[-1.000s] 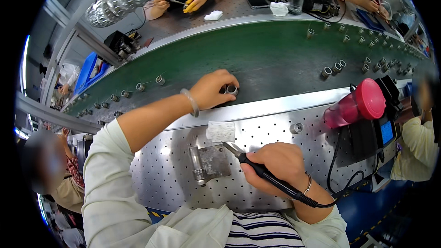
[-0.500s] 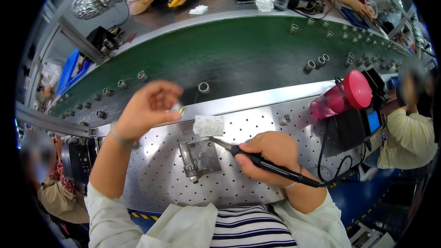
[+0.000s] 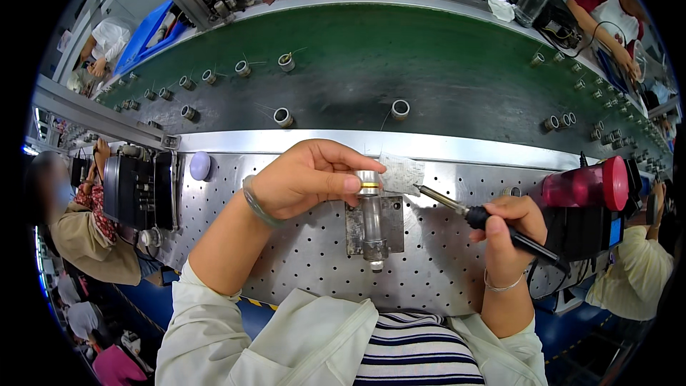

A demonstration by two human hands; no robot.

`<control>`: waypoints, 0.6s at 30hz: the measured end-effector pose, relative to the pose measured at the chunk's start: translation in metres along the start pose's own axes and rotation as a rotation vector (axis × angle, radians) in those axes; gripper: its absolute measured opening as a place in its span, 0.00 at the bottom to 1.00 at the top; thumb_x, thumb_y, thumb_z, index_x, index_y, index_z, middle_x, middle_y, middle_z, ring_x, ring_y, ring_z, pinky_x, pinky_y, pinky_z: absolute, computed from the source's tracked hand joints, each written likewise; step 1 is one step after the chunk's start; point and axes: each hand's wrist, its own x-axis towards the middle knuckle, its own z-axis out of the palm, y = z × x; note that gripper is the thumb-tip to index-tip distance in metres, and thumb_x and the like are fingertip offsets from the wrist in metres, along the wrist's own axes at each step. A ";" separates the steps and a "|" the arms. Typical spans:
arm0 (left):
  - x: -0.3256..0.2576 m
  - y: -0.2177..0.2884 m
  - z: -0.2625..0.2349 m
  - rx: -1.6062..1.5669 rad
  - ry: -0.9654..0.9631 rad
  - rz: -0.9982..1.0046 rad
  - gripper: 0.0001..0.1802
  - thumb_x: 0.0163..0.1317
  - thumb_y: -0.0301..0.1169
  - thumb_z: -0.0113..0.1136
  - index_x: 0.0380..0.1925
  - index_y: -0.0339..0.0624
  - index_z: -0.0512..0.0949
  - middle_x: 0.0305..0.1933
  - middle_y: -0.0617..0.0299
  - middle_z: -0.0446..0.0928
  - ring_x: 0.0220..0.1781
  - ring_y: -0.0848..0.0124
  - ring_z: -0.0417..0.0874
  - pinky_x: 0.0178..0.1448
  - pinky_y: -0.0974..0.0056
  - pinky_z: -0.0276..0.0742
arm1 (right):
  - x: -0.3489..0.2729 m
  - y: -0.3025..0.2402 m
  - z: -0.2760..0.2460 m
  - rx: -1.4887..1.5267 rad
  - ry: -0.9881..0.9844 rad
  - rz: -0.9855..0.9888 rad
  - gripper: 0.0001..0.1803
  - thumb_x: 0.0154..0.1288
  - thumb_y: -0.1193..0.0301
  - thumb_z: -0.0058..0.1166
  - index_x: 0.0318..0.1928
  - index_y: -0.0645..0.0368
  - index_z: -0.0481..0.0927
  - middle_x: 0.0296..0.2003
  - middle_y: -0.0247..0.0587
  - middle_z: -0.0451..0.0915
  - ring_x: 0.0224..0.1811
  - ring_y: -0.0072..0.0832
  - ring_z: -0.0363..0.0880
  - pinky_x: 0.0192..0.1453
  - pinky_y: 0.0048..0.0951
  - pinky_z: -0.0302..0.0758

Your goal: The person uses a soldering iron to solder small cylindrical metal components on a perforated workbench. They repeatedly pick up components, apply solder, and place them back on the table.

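My left hand point(image 3: 296, 180) pinches a small silver metal cylinder with a yellow band point(image 3: 368, 180) between thumb and fingers. That cylinder is at the far end of a metal holding post point(image 3: 373, 223), which lies along a dark square plate point(image 3: 395, 225); whether it is seated there I cannot tell. In my right hand point(image 3: 513, 225) is a soldering iron point(image 3: 444, 201) with a black handle, held like a pen. Its tip points left, at the right edge of a whitish pad point(image 3: 404, 171) just beyond the plate.
Beyond the perforated metal bench point(image 3: 300, 271) runs a green conveyor belt point(image 3: 343, 64) carrying several small metal cylinders with thin wires. A pink cup point(image 3: 586, 186) and a black soldering station point(image 3: 575, 232) stand at right. A purple rounded object point(image 3: 201, 165) sits at left. Co-workers sit around.
The view has swung left. My left hand has brought the cylinder from near the belt's edge to the holding post. My right hand has drawn the iron rightward, away from the plate.
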 end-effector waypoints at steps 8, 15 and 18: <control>0.003 -0.012 0.000 -0.051 -0.069 0.027 0.25 0.52 0.23 0.64 0.52 0.29 0.74 0.48 0.50 0.78 0.49 0.69 0.80 0.50 0.68 0.78 | 0.005 0.013 -0.002 0.272 -0.036 0.067 0.10 0.60 0.71 0.57 0.32 0.66 0.73 0.22 0.44 0.76 0.16 0.21 0.73 0.20 0.15 0.69; 0.004 -0.018 0.006 -0.051 -0.103 0.082 0.23 0.52 0.21 0.63 0.51 0.29 0.75 0.49 0.49 0.78 0.50 0.67 0.79 0.53 0.68 0.74 | 0.006 0.014 0.000 0.294 -0.049 0.096 0.11 0.60 0.70 0.57 0.32 0.66 0.73 0.21 0.44 0.76 0.16 0.21 0.74 0.20 0.16 0.70; 0.000 -0.016 0.003 0.073 -0.185 -0.048 0.33 0.52 0.20 0.62 0.60 0.31 0.66 0.55 0.46 0.74 0.56 0.62 0.76 0.52 0.68 0.74 | 0.006 0.016 -0.001 0.289 -0.066 0.091 0.11 0.60 0.70 0.57 0.32 0.67 0.73 0.21 0.44 0.76 0.16 0.21 0.74 0.21 0.16 0.70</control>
